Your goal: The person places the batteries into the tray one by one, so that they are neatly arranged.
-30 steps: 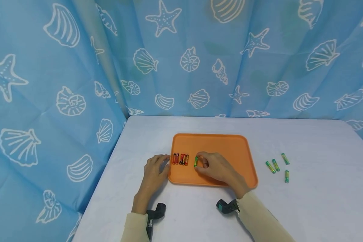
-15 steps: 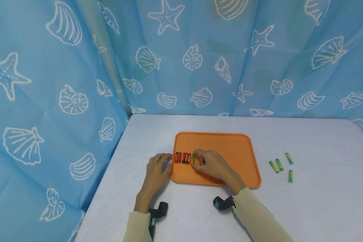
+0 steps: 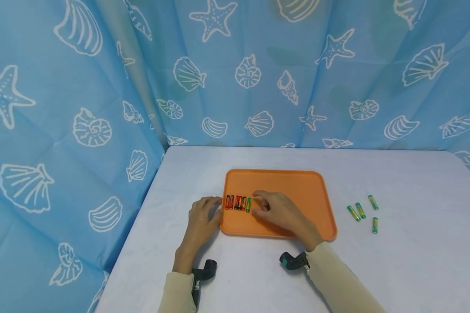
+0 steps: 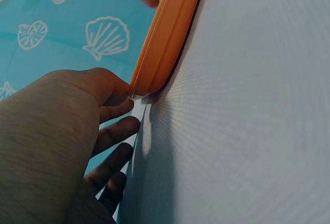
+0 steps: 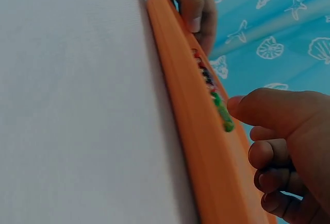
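Note:
Several red-and-black batteries (image 3: 239, 203) lie side by side at the left of an orange tray (image 3: 293, 182). At the right end of their row lies a green battery (image 3: 248, 205), also in the right wrist view. My right hand (image 3: 279, 211) hovers just right of it, thumb and index finger apart, with a small gap to the battery in the head view. At the tray's left edge is my left hand (image 3: 201, 219); in the left wrist view its thumb touches the tray rim (image 4: 160, 44) and its other fingers are loosely spread, gripping nothing.
Several green batteries (image 3: 360, 210) lie loose on the white table (image 3: 415, 261), right of the tray. A blue curtain (image 3: 227, 87) with shell prints hangs behind the table and along its left. Each wrist wears a small black camera (image 3: 293, 261).
The green battery has moved left in my right hand to the end of the red row. The fingers have since let go and drawn slightly right. My left hand stays at the tray edge.

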A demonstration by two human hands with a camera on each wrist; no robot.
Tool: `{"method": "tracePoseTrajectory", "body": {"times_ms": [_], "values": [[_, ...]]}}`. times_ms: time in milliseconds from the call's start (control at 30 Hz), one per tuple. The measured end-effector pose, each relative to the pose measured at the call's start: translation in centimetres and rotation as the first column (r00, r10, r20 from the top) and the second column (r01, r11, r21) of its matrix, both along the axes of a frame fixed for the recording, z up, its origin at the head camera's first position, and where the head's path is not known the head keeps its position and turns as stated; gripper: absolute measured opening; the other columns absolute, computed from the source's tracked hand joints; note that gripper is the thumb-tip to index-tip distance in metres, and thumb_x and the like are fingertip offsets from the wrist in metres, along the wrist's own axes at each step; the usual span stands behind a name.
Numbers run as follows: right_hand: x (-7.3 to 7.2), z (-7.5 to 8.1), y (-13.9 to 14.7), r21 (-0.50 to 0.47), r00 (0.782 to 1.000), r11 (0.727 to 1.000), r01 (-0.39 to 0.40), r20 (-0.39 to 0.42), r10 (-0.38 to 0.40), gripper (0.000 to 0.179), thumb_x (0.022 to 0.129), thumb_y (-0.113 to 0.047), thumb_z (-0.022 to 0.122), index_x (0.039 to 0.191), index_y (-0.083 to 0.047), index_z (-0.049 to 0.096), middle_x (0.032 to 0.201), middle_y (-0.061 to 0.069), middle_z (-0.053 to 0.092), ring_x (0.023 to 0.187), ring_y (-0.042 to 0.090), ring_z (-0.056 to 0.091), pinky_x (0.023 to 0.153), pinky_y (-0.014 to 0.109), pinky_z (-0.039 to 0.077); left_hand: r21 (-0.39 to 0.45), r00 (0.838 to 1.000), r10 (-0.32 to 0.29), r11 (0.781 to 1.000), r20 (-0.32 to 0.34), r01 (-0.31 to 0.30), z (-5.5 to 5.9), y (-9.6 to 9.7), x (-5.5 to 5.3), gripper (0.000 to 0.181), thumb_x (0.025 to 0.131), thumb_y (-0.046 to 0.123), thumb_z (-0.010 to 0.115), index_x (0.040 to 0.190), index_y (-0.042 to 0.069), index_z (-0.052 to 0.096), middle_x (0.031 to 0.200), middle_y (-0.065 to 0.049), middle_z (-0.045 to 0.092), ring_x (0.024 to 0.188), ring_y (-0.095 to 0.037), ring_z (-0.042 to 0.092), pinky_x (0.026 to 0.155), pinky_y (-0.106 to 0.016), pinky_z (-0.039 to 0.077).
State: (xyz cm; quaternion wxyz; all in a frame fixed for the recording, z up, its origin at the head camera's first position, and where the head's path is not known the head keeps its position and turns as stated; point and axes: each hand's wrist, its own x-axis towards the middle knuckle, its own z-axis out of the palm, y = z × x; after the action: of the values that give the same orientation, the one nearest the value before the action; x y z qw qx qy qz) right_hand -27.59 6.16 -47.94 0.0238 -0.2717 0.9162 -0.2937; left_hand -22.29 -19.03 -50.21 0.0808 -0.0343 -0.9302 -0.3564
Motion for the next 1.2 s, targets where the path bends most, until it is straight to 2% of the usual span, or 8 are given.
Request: {"method": "tracePoseTrajectory", "body": {"times_ms": [233, 400, 567, 767, 933, 1067, 1200], "values": [[0.9, 0.8, 3.2, 0.013, 0.994, 0.999, 0.032, -0.103, -0.03, 0.043, 0.092, -0.03, 0.073, 0.128, -0.008, 0.065, 0.072, -0.01, 0.051, 0.061, 0.009, 0.046, 0.059, 0.028, 0.042, -0.002, 1.0, -0.016, 1.0, -0.008, 0.016, 0.1, 0.4, -0.3, 0.035, 0.099, 0.024, 0.06, 0.133, 0.016, 0.063, 0.135, -0.005, 0.056, 0.133, -0.029, 0.04, 0.11, -0.052, 0.03], [1.4, 0.9, 5.6, 0.005, 0.989, 0.999, 0.044, -0.142, -0.043, 0.041, 0.093, -0.025, 0.073, 0.127, -0.004, 0.066, 0.069, -0.012, 0.051, 0.059, 0.007, 0.044, 0.056, 0.026, 0.041, -0.005, 0.999, 0.009, 1.0, 0.035, -0.009, 0.1, 0.5, -0.1, 0.035, 0.1, 0.025, 0.06, 0.134, 0.018, 0.063, 0.136, -0.004, 0.055, 0.134, -0.028, 0.039, 0.111, -0.051, 0.03], [2.0, 0.7, 7.9, 0.018, 0.983, 0.998, 0.053, -0.178, -0.049, 0.039, 0.091, -0.022, 0.074, 0.125, -0.003, 0.066, 0.071, -0.011, 0.051, 0.059, 0.006, 0.043, 0.056, 0.026, 0.04, 0.006, 0.999, 0.015, 1.0, 0.046, -0.015, 0.2, 0.3, 0.1, 0.036, 0.099, 0.025, 0.06, 0.134, 0.017, 0.062, 0.137, -0.004, 0.054, 0.135, -0.028, 0.038, 0.11, -0.052, 0.03], [2.7, 0.6, 10.9, 0.03, 0.985, 0.995, 0.099, -0.148, -0.094, 0.037, 0.091, -0.022, 0.075, 0.123, -0.004, 0.066, 0.073, -0.01, 0.052, 0.06, 0.007, 0.044, 0.057, 0.027, 0.041, 0.02, 0.999, 0.007, 1.0, 0.045, -0.008, 0.0, 0.1, 0.3, 0.036, 0.1, 0.025, 0.06, 0.134, 0.016, 0.062, 0.137, -0.006, 0.054, 0.135, -0.03, 0.038, 0.111, -0.052, 0.028], [3.0, 0.9, 13.8, 0.045, 0.976, 0.988, 0.147, -0.168, -0.138, 0.036, 0.091, -0.02, 0.074, 0.121, -0.002, 0.067, 0.073, -0.007, 0.049, 0.062, 0.01, 0.045, 0.056, 0.026, 0.039, 0.028, 0.999, -0.001, 1.0, 0.033, 0.0, 0.0, 0.0, 0.4, 0.036, 0.1, 0.024, 0.059, 0.134, 0.015, 0.062, 0.136, -0.007, 0.054, 0.134, -0.031, 0.038, 0.11, -0.053, 0.027], [3.5, 1.1, 16.3, 0.089, 0.976, 0.978, 0.19, -0.121, -0.179, 0.039, 0.092, -0.022, 0.074, 0.124, -0.002, 0.065, 0.074, -0.006, 0.05, 0.062, 0.01, 0.045, 0.055, 0.026, 0.038, 0.022, 0.999, -0.009, 1.0, 0.039, 0.008, 0.2, 0.1, 0.3, 0.036, 0.1, 0.024, 0.058, 0.135, 0.014, 0.062, 0.136, -0.008, 0.054, 0.135, -0.031, 0.037, 0.111, -0.053, 0.026], [4.0, 1.2, 18.6, 0.109, 0.977, 0.973, 0.201, -0.091, -0.192, 0.042, 0.091, -0.024, 0.075, 0.125, -0.002, 0.063, 0.074, -0.007, 0.052, 0.062, 0.009, 0.044, 0.056, 0.026, 0.04, 0.017, 0.998, -0.011, 1.0, 0.055, 0.01, 0.6, 0.3, 0.2, 0.037, 0.1, 0.024, 0.057, 0.136, 0.014, 0.061, 0.138, -0.008, 0.053, 0.136, -0.031, 0.036, 0.112, -0.053, 0.024]]}}
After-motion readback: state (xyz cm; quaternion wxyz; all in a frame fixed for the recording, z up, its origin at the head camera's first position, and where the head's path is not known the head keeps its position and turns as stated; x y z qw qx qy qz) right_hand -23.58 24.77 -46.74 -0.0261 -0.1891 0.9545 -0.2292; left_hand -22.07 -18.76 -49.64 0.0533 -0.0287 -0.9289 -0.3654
